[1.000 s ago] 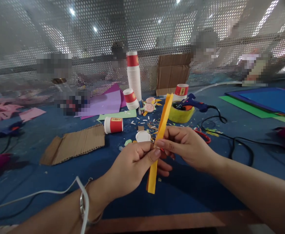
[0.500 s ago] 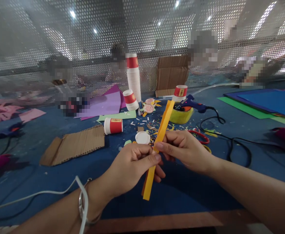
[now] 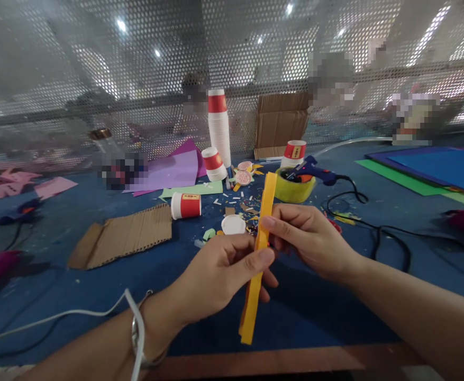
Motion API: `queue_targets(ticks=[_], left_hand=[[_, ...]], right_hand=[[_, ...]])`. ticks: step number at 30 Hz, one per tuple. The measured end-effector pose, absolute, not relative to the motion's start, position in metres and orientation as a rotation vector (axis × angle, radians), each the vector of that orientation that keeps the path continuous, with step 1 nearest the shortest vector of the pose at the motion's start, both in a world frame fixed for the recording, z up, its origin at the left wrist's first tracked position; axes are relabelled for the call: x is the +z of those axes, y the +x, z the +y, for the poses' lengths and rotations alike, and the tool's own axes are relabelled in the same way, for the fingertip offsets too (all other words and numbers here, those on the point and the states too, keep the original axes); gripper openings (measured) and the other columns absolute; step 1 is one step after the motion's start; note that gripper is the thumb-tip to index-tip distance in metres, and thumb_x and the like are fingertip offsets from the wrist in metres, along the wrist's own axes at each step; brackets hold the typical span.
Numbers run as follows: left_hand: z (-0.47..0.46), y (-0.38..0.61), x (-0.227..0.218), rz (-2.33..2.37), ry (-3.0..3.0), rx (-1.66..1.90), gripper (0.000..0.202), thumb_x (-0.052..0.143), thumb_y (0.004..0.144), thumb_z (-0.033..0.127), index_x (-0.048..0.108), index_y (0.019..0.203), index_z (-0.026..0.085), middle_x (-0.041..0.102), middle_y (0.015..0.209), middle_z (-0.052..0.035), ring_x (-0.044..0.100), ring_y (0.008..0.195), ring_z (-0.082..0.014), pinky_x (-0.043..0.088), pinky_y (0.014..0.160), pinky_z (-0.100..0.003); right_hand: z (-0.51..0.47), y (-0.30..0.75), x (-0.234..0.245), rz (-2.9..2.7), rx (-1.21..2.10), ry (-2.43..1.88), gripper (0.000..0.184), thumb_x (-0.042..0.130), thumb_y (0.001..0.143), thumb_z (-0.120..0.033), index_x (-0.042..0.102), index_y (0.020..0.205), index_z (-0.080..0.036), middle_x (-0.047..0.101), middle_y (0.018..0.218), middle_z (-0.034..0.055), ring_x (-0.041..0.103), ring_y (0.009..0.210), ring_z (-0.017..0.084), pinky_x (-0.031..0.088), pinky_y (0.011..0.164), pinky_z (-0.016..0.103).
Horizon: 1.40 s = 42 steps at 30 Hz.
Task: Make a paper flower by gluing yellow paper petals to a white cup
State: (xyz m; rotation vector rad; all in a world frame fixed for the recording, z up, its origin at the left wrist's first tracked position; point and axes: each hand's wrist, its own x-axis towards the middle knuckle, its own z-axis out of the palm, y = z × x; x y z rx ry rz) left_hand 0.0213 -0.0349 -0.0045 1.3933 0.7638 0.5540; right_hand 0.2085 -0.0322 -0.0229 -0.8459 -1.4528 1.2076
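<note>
A long, narrow yellow paper strip [image 3: 253, 304], folded lengthwise, is held up over the blue table [image 3: 200, 328]. My left hand [image 3: 227, 272] pinches it near the middle, thumb in front and fingers behind. Just above, my right hand [image 3: 311, 235] grips the same strip between thumb and fingers. The strip's top end stands free and tilts slightly right; its lower end hangs below my left hand. Behind the hands lie a white round lid-like disc [image 3: 233, 225] and scattered paper scraps [image 3: 242, 198].
A blue glue gun [image 3: 315, 170] rests on a yellow-green bowl [image 3: 295, 185], its black cord [image 3: 398, 230] trailing right. Paper cups [image 3: 218, 132] stand stacked at the back; one cup [image 3: 187, 205] lies sideways by cardboard [image 3: 128, 235]. A white cable [image 3: 138, 328] crosses my left wrist.
The yellow strip has shifted down and stands more upright. My right hand has moved slightly up and to the right along it, while my left hand has shifted a little right.
</note>
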Motion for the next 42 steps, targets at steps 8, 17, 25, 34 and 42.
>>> queue_targets(ticks=[8,17,25,34,42], left_hand=[[-0.034,0.019,-0.003,0.75,1.43,0.552,0.028,0.067,0.089,0.038,0.067,0.075,0.013,0.07,0.067,-0.003,0.067,0.056,-0.01,0.052,0.057,-0.019],[-0.042,0.019,-0.008,0.813,1.452,0.417,0.033,0.069,0.085,0.046,0.069,0.073,0.015,0.073,0.069,-0.0053,0.069,0.061,-0.0144,0.054,0.06,-0.025],[-0.039,0.019,-0.004,0.849,1.591,0.374,0.029,0.065,0.089,0.04,0.077,0.079,0.016,0.078,0.088,-0.0084,0.062,0.065,-0.0113,0.042,0.05,-0.019],[-0.032,0.023,-0.009,0.864,1.354,0.587,0.02,0.075,0.082,0.036,0.076,0.078,0.016,0.075,0.079,-0.0046,0.068,0.072,-0.0127,0.054,0.063,-0.02],[-0.026,0.018,-0.009,0.893,1.491,0.726,0.022,0.073,0.085,0.038,0.07,0.077,0.018,0.068,0.071,-0.0003,0.066,0.064,-0.0121,0.055,0.056,-0.02]], right_hand=[[-0.032,0.208,-0.026,-1.453,1.242,-0.85,0.038,0.07,0.089,-0.04,0.057,0.061,-0.017,0.055,0.055,-0.0037,0.047,0.049,0.007,0.036,0.047,0.021],[-0.025,0.214,-0.021,-1.184,1.241,-0.921,0.039,0.076,0.082,-0.043,0.056,0.059,-0.017,0.053,0.052,-0.0045,0.039,0.045,0.006,0.028,0.043,0.021],[-0.018,0.217,-0.02,-1.054,1.13,-0.914,0.031,0.079,0.077,-0.038,0.06,0.062,-0.018,0.052,0.054,-0.0041,0.043,0.048,0.007,0.031,0.044,0.021],[-0.028,0.211,-0.021,-1.473,1.199,-0.913,0.034,0.07,0.087,-0.045,0.06,0.07,-0.018,0.056,0.062,-0.0034,0.048,0.053,0.009,0.04,0.051,0.023],[-0.03,0.213,-0.019,-1.707,1.06,-0.966,0.03,0.065,0.09,-0.045,0.062,0.074,-0.02,0.055,0.065,-0.0028,0.05,0.057,0.011,0.041,0.053,0.024]])
